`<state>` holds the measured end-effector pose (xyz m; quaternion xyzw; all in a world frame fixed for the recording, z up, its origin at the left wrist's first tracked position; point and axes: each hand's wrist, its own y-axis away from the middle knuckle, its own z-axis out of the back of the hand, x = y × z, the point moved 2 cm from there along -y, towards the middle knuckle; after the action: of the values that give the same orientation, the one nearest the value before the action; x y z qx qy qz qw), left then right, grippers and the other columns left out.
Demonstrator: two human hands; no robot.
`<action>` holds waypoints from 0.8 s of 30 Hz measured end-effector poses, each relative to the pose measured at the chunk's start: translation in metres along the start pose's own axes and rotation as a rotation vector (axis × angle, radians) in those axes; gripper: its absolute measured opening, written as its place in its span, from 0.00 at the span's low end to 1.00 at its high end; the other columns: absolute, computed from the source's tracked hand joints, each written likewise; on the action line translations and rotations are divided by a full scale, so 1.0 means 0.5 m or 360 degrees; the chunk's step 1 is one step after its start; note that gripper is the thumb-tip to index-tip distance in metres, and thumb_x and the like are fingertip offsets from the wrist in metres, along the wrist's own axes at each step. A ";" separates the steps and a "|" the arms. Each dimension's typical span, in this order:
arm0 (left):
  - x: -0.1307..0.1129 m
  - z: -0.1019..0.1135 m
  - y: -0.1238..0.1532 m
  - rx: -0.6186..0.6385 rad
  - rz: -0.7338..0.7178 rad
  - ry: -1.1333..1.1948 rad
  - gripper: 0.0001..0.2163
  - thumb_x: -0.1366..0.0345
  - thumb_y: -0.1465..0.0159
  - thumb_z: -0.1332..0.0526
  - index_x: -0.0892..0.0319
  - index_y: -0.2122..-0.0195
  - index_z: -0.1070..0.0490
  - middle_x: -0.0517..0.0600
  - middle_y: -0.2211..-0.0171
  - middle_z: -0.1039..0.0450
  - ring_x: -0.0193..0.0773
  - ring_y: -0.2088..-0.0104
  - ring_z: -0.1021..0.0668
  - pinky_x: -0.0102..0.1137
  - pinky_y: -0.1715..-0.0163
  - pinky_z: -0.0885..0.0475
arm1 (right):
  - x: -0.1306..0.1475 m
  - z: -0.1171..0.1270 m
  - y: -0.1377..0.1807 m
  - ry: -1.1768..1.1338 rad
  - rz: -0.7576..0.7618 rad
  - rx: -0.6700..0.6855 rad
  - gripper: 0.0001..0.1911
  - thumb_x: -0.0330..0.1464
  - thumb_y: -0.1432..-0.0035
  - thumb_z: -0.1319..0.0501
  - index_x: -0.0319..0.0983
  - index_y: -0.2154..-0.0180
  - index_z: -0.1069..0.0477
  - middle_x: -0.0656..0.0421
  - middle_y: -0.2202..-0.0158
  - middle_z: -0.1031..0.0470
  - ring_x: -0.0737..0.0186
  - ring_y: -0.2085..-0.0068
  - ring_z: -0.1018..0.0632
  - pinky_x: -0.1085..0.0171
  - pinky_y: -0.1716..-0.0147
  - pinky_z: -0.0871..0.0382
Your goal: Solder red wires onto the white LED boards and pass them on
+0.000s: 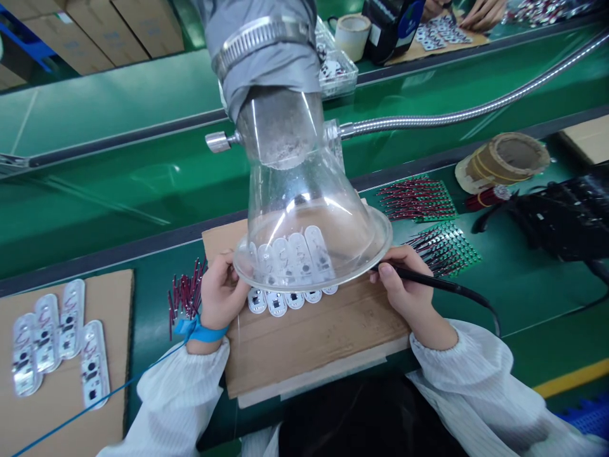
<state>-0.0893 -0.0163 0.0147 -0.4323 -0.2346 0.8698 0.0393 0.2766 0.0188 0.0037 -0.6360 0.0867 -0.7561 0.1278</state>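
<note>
My right hand (408,285) is closed round the black handle of what looks like a soldering iron (423,277), its cable trailing right. The iron's tip cannot be made out behind the clear funnel-shaped fume hood (309,190). At the hood's left rim is my left hand (222,292), fingers curled in; whatever they pinch is hidden. A blue wrist strap (202,330) circles that wrist. Between the hands, a row of several white oblong circuit boards (299,257) lies on a cardboard sheet (323,349), partly seen through the hood.
Dark red wires (185,292) lie beside my left hand. Cardboard at left carries several white boards in clear covers (47,333). Green boards with wires (419,200) and a cardboard tube (502,162) are at right. Across the bench, another person's hands (483,14) handle boards.
</note>
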 end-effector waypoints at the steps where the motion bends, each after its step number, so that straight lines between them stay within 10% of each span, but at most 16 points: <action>1: -0.003 0.000 -0.001 -0.0001 -0.0004 0.0006 0.05 0.63 0.32 0.29 0.55 0.62 0.23 0.40 0.75 0.35 0.33 0.76 0.30 0.29 0.73 0.31 | 0.000 0.000 0.000 -0.0002 0.0001 -0.0009 0.11 0.45 0.25 0.30 0.45 0.54 0.21 0.60 0.67 0.18 0.61 0.75 0.20 0.62 0.75 0.23; 24: -0.009 0.001 -0.002 -0.0045 0.0050 0.0103 0.07 0.61 0.33 0.29 0.55 0.64 0.25 0.40 0.76 0.37 0.33 0.75 0.33 0.29 0.73 0.34 | 0.001 -0.033 0.049 0.0101 -0.0089 0.0066 0.10 0.44 0.25 0.30 0.47 0.50 0.22 0.59 0.63 0.16 0.57 0.67 0.15 0.59 0.68 0.19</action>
<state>-0.0870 -0.0166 0.0188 -0.4645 -0.2386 0.8524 0.0271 0.2623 -0.0054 -0.0058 -0.6111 0.0572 -0.7807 0.1171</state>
